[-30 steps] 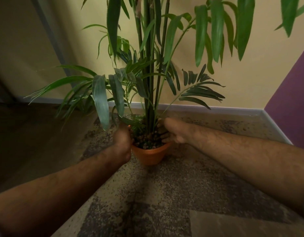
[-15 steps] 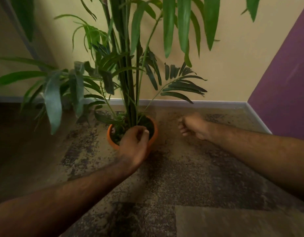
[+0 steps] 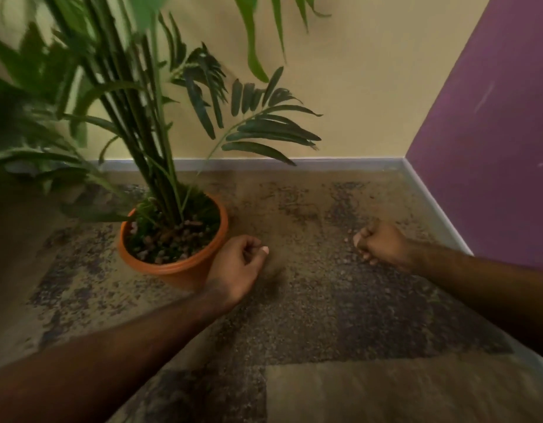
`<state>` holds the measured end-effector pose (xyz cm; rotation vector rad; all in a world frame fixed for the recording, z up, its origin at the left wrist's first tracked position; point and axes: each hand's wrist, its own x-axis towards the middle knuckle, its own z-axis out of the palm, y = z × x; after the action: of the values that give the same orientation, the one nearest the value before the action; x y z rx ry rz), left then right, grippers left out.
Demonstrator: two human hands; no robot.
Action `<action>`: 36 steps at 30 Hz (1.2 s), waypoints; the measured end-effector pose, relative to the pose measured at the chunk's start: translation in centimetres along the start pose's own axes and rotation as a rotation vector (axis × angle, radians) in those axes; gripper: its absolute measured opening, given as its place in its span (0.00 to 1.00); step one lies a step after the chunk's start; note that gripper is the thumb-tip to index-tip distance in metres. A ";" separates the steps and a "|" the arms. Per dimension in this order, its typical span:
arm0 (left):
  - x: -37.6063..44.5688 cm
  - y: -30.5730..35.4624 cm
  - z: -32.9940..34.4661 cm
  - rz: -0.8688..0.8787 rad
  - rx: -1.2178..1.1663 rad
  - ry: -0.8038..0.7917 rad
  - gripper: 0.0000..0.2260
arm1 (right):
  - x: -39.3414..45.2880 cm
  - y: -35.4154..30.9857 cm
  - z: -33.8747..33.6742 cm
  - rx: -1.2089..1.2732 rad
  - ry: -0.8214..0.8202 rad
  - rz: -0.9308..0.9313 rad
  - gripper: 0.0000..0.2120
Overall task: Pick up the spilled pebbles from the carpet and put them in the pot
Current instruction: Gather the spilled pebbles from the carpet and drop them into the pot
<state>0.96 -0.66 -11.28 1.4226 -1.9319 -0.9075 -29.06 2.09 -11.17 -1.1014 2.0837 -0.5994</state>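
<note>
Both hands sit low over the carpet (image 3: 325, 315), fingers curled in. Pebbles (image 3: 169, 239), small pinkish-brown lumps, fill the top of the orange pot (image 3: 184, 271) around the stems of the plant (image 3: 148, 123). One or two loose ones (image 3: 346, 239) show as small pale specks on the carpet just left of the right hand; the mottled pile and the blur hide any others.

Left hand (image 3: 238, 268) hovers just beside the pot's right rim, close to touching it, fingers bent loosely toward the palm with the thumb tip forward. Whether it holds anything I cannot tell.

Right hand (image 3: 381, 247) lies well apart from the pot, to the right, curled into a loose fist with the knuckles down near the carpet. Its palm is hidden, so what it grips, if anything, cannot be told.

Behind stands a yellow wall (image 3: 371, 87) with a grey skirting board (image 3: 340, 164), meeting a purple wall (image 3: 493, 132) on the right.
</note>
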 end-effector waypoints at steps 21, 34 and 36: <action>6.0 1.8 17.8 0.227 0.259 -0.270 0.19 | 5.4 8.2 0.1 -0.463 -0.158 -0.237 0.24; 7.4 1.5 20.3 0.384 0.545 -0.361 0.15 | 6.5 7.9 2.6 -0.625 -0.115 -0.298 0.21; 7.1 1.4 20.1 0.300 0.481 -0.356 0.11 | 6.7 7.8 2.6 -0.613 -0.106 -0.282 0.19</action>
<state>-17.25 -3.43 -22.06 1.2170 -2.6836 -0.6054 -33.85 0.35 -20.47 -1.7456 2.0849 -0.0056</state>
